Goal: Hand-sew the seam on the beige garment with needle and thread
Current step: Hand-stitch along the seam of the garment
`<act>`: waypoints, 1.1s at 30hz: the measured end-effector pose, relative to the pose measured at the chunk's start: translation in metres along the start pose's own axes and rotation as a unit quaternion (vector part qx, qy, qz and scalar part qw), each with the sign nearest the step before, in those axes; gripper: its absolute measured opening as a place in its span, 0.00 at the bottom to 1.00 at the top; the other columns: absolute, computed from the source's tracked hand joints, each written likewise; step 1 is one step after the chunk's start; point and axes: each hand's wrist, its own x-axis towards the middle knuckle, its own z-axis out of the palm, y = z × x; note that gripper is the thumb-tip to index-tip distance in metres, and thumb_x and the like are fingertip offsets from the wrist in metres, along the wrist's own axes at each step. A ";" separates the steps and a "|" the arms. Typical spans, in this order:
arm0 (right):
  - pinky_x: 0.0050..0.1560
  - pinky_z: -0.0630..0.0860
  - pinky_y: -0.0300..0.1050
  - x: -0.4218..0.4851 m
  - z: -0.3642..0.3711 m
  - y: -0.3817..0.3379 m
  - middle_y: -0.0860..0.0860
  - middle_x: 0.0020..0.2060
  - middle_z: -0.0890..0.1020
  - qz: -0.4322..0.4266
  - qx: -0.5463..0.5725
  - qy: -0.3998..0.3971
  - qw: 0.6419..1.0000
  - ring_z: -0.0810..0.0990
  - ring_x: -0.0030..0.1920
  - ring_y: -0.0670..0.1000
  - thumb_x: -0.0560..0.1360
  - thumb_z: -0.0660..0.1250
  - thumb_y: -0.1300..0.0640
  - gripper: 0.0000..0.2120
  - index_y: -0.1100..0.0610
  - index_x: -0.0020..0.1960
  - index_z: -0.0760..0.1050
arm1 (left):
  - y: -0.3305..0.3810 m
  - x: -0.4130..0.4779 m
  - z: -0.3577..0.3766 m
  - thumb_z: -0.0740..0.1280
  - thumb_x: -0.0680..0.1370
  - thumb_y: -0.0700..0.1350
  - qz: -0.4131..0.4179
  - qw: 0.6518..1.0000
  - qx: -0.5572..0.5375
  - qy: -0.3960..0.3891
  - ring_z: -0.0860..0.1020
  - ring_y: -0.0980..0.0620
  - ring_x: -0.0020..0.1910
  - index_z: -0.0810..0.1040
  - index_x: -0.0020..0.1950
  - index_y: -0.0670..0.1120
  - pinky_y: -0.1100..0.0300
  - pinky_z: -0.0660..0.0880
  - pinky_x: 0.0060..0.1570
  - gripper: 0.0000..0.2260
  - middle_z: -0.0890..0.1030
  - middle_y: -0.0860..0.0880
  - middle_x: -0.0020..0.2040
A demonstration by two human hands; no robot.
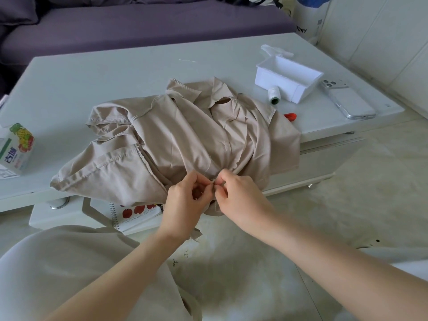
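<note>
The beige garment [176, 140] lies crumpled on the pale table [92, 72] and hangs over its near edge. My left hand [185, 202] pinches the fabric at that hanging edge, fingers curled. My right hand [240, 200] meets it fingertip to fingertip and pinches a thin needle [213, 181] at the seam. A fine pale thread [216, 205] trails down between the two hands. A white thread spool [275, 95] lies on its side beyond the garment.
A white plastic box [266, 75] and a phone [347, 99] sit at the table's right end. A small red object [290, 116] peeks out beside the garment. A juice carton [16, 149] stands at the left. A spiral notebook [136, 215] lies on the lower shelf. A purple sofa [139, 22] is behind.
</note>
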 end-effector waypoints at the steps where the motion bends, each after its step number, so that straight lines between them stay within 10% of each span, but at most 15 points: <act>1: 0.41 0.74 0.48 0.001 0.000 -0.001 0.55 0.40 0.81 0.002 0.003 -0.002 1.000 0.79 0.42 0.56 0.79 0.58 0.58 0.06 0.58 0.50 0.73 | -0.001 -0.001 0.000 0.70 0.74 0.37 0.004 1.000 0.001 0.003 0.73 0.55 0.28 0.74 0.37 0.51 0.65 0.72 0.29 0.11 0.77 0.50 0.29; 13: 0.43 0.77 0.45 -0.005 -0.001 -0.005 0.51 0.37 0.82 0.014 0.094 -0.003 0.995 0.78 0.34 0.47 0.80 0.59 0.56 0.07 0.58 0.53 0.73 | 0.000 0.000 -0.001 0.69 0.76 0.39 -0.021 0.998 -0.044 0.034 0.74 0.57 0.28 0.77 0.41 0.49 0.69 0.71 0.30 0.07 0.78 0.52 0.30; 21: 0.53 0.74 0.42 -0.012 -0.006 -0.012 0.51 0.47 0.83 -0.028 0.091 -0.060 0.994 0.80 0.47 0.48 0.80 0.60 0.58 0.17 0.59 0.68 0.68 | 0.001 0.005 -0.004 0.66 0.78 0.39 -0.059 0.995 -0.072 0.045 0.70 0.59 0.24 0.76 0.41 0.47 0.70 0.68 0.26 0.06 0.75 0.50 0.28; 33: 0.40 0.79 0.48 -0.008 -0.011 -0.003 0.51 0.32 0.81 0.007 0.140 -0.025 0.990 0.80 0.31 0.48 0.77 0.65 0.56 0.09 0.55 0.40 0.71 | 0.000 0.002 -0.003 0.67 0.77 0.41 -0.046 0.993 -0.104 -0.009 0.70 0.55 0.29 0.77 0.41 0.48 0.61 0.70 0.31 0.05 0.75 0.52 0.30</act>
